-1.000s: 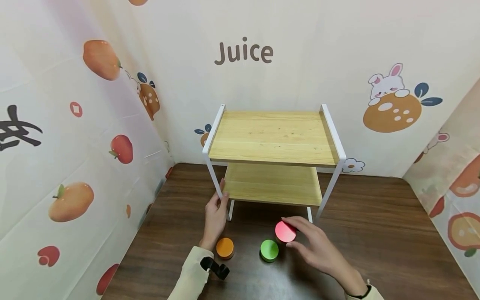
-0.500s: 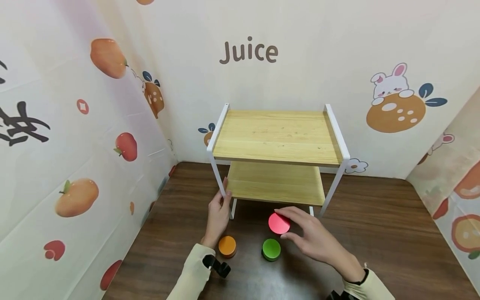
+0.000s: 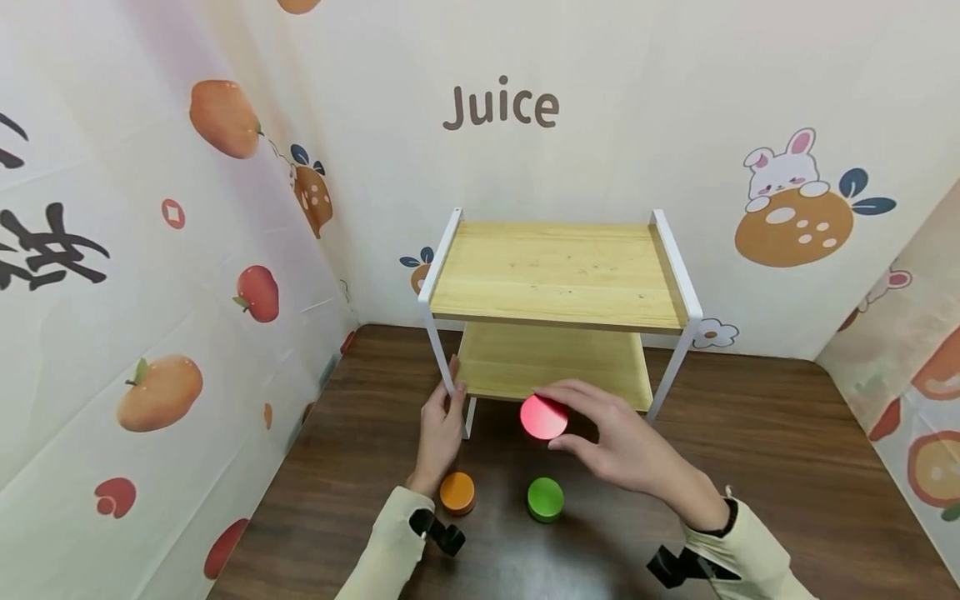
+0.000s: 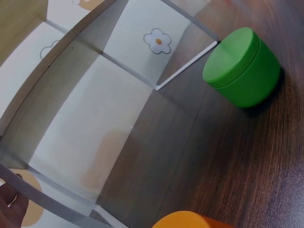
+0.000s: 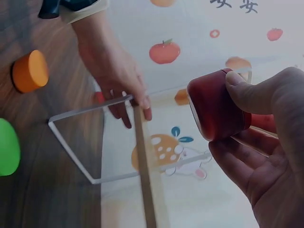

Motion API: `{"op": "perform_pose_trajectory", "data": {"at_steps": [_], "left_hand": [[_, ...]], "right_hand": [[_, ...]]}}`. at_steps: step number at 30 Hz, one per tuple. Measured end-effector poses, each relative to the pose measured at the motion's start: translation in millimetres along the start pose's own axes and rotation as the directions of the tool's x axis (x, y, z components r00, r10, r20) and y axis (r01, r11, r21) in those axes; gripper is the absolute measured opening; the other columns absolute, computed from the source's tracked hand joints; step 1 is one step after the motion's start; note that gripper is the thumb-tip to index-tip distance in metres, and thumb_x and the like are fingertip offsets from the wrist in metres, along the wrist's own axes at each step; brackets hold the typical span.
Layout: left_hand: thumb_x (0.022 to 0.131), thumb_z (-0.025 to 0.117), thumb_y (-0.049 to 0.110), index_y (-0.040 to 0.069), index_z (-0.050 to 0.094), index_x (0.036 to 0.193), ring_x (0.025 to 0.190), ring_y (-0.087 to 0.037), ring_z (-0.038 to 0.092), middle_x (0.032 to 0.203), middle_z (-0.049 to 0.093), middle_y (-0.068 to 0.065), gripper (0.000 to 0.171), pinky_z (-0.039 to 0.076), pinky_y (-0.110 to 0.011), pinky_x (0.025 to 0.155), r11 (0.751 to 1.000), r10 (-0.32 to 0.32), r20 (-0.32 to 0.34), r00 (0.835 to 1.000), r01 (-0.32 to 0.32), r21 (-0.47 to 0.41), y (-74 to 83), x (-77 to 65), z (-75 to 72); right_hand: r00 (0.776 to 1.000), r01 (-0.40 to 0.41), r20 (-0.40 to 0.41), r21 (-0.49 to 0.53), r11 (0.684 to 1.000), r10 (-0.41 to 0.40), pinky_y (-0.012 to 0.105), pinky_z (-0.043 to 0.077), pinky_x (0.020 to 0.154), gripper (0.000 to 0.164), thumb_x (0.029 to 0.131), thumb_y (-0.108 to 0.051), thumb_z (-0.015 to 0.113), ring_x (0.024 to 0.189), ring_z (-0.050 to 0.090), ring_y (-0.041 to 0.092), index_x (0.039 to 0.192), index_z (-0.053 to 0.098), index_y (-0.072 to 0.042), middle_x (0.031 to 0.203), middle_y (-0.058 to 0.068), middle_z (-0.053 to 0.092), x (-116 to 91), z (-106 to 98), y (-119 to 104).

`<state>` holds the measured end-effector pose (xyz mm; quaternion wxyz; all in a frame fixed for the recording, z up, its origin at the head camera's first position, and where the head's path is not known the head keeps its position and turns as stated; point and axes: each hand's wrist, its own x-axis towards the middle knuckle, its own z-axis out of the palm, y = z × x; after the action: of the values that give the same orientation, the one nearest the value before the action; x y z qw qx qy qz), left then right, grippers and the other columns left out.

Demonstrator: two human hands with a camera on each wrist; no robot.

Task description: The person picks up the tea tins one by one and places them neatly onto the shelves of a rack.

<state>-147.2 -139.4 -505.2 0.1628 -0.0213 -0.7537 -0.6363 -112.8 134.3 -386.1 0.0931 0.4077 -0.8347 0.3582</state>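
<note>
My right hand (image 3: pixel 630 437) pinches a small red lidded canister (image 3: pixel 542 417) between thumb and fingers. It is held up just in front of the lower board (image 3: pixel 551 362) of a two-tier wooden shelf (image 3: pixel 558 279) with a white frame. In the right wrist view the red canister (image 5: pixel 213 107) shows its rounded side and a lid seam. My left hand (image 3: pixel 438 433) grips the shelf's left front leg at the lower board's edge. A green canister (image 3: pixel 545 498) stands upright on the table, and an orange canister (image 3: pixel 457 492) stands to its left, beside my left wrist.
The shelf stands on a dark wooden table (image 3: pixel 757 467) near the back wall (image 3: pixel 600 108). Printed cloth with fruit pictures covers the walls on the left, back and right. Both boards of the shelf show bare wood.
My right hand has raised the red canister from beside the green one, moving it up, forward and slightly left towards the lower board. The left hand keeps its grip on the shelf leg.
</note>
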Motion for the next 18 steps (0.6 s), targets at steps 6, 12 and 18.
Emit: {"op": "perform_pose_trajectory", "data": {"at_steps": [6,12,18], "left_hand": [[0.113,0.052,0.028,0.009,0.046,0.16,0.153,-0.027,0.044,0.165,0.046,-0.007,0.051,0.04,-0.05,0.12,1.0,-0.002,0.005,1.0,0.002,-0.012,-0.4,1.1,-0.8],[0.113,0.052,0.031,0.011,0.047,0.16,0.152,-0.026,0.046,0.164,0.048,-0.004,0.051,0.04,-0.05,0.12,1.0,0.007,0.001,1.0,-0.007,-0.021,-0.4,2.4,-1.4],[0.113,0.053,0.028,0.012,0.047,0.16,0.15,-0.026,0.048,0.163,0.05,-0.005,0.05,0.041,-0.053,0.119,1.0,0.012,0.0,1.0,-0.012,0.0,-0.3,2.0,-1.8]], "right_hand": [[0.999,0.041,0.026,0.044,0.998,-0.042,0.041,0.059,0.1,0.057,0.09,-0.014,0.085,0.121,0.068,0.019,0.142,0.065,-0.007,0.135,0.003,0.069,16.1,-4.6,-9.7],[0.993,0.117,0.025,0.052,0.992,-0.119,0.041,0.06,0.099,0.057,0.089,-0.011,0.086,0.12,0.07,0.021,0.14,0.065,-0.003,0.135,0.007,0.07,38.5,-11.6,-22.1],[0.984,0.172,0.039,0.034,0.985,-0.173,0.04,0.06,0.099,0.057,0.089,-0.011,0.086,0.119,0.07,0.02,0.141,0.064,-0.002,0.135,0.008,0.07,63.9,-22.2,-36.0]]}}
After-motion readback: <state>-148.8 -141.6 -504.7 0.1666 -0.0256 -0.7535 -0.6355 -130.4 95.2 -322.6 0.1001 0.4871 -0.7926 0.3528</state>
